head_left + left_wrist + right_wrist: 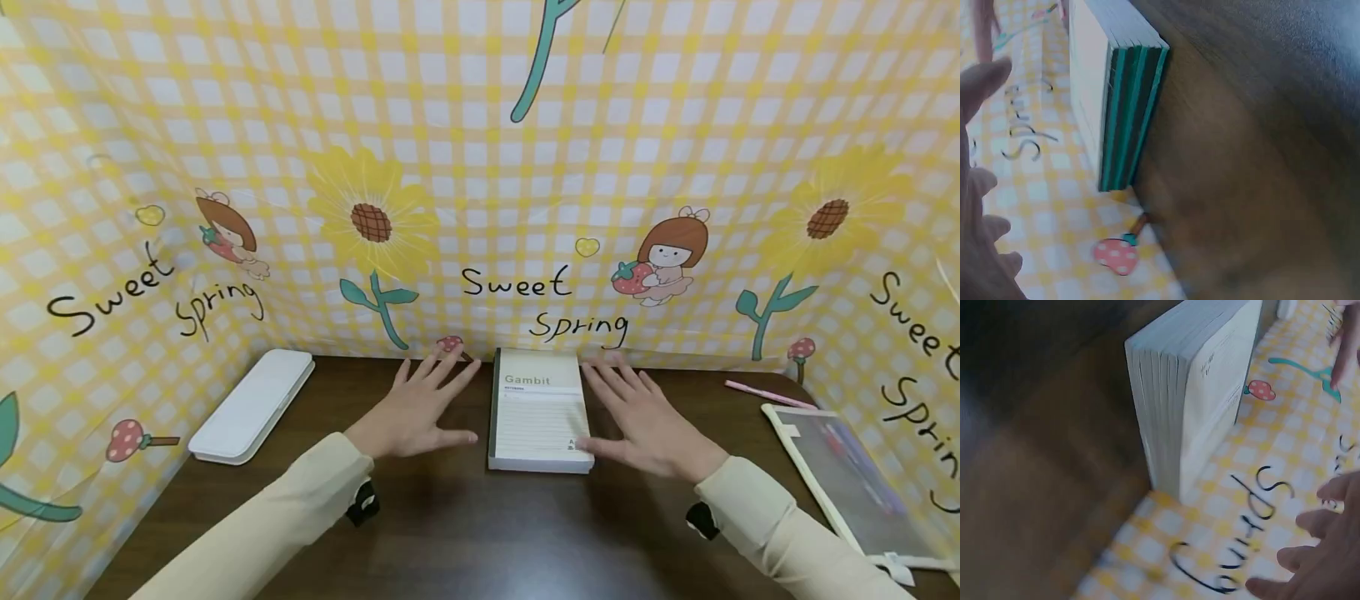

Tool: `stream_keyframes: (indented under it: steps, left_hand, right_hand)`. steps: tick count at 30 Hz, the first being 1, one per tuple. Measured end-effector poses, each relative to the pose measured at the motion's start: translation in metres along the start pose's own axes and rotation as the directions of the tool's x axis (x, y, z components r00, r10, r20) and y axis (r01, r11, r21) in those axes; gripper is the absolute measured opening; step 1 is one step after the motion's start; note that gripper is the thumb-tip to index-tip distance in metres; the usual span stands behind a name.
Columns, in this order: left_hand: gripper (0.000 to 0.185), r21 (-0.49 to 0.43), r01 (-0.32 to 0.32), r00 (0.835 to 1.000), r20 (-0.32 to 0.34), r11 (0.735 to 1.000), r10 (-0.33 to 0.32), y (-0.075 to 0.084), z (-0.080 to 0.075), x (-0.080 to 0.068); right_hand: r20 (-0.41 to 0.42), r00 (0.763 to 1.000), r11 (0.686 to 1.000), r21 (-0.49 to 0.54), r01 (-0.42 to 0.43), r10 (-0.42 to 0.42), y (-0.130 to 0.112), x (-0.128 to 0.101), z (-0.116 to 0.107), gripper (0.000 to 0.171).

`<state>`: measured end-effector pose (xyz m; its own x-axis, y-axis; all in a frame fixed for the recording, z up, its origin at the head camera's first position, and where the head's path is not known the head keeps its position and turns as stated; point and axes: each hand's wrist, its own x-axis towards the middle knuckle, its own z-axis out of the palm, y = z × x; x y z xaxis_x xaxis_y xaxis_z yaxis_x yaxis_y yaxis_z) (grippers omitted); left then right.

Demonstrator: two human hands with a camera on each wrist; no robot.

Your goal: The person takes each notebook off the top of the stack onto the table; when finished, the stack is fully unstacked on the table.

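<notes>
A notebook [537, 410] is being flanked at frame centre on the bench [465, 525] by the left hand [417, 410] and right hand [647, 417], fingers spread, gripping nothing; a white case [252, 405] is lying left, a pouch [843, 475] right.

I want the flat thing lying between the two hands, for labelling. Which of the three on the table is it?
The cream "Gambit" notebook; the white oblong case lies far left, the clear mesh pouch far right.
</notes>
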<state>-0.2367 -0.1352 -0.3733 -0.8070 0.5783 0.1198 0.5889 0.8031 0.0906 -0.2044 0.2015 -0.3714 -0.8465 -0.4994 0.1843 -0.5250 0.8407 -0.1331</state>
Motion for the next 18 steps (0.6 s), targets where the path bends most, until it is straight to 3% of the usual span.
stream_keyframes:
  steps: [2,4,5,7,10,12,13,15,18]
  left_hand:
    - [0.091,-0.13,0.072,0.997,-0.014,0.989,-0.074,-0.006,0.008,0.002]
    - [0.089,-0.302,0.167,0.984,-0.013,0.939,-0.179,-0.01,0.017,0.005]
    - [0.087,-0.392,0.219,0.971,-0.002,0.893,-0.239,-0.011,0.022,0.007]
    - [0.084,-0.556,0.316,0.934,0.039,0.769,-0.356,-0.01,0.032,0.01]
    - [0.076,-0.714,0.378,0.883,0.086,0.589,-0.462,-0.002,0.049,0.019]
    - [0.073,-0.766,0.384,0.865,0.102,0.515,-0.492,0.007,0.061,0.026]
    - [0.071,-0.777,0.384,0.862,0.108,0.499,-0.496,0.012,0.067,0.028]
    - [0.07,-0.781,0.371,0.874,0.111,0.502,-0.474,0.022,0.077,0.032]
    - [0.067,-0.74,0.335,0.906,0.082,0.583,-0.416,0.036,0.087,0.035]
  right_hand:
    - [0.01,0.997,0.99,0.118,-0.077,0.077,0.006,0.001,0.004,0.092]
    - [0.028,0.984,0.95,0.258,-0.175,0.174,0.012,0.002,0.011,0.09]
    - [0.048,0.973,0.918,0.326,-0.228,0.225,0.015,0.003,0.016,0.09]
    - [0.091,0.943,0.838,0.436,-0.327,0.32,0.018,0.005,0.027,0.089]
    - [0.168,0.886,0.694,0.565,-0.446,0.432,0.017,0.01,0.048,0.086]
    - [0.186,0.857,0.617,0.624,-0.481,0.48,0.013,0.013,0.062,0.083]
    - [0.185,0.849,0.584,0.652,-0.483,0.495,0.01,0.016,0.068,0.078]
    - [0.165,0.844,0.556,0.685,-0.47,0.51,0.002,0.019,0.078,0.07]
    - [0.128,0.843,0.553,0.702,-0.449,0.522,-0.01,0.023,0.088,0.063]
